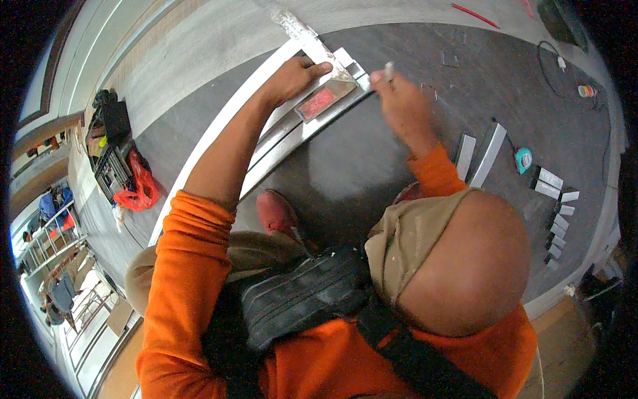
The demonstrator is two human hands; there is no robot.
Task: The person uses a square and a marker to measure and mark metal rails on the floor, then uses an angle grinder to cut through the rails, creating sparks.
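Upper centre of frame: left hand [296, 76] lies fingers down on the square [322, 100], pressing its red stock against the long metal profile [266, 143]; not clamped round it. Right hand [399, 100], just right of the square, is pinched shut on a small pale marker [389, 68], tip by the profile end.

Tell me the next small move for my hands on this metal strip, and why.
Probably bring the right hand with its small pale marker down to the square's edge. The left hand already presses the square onto the long metal strip; the marker tip sits just off it.
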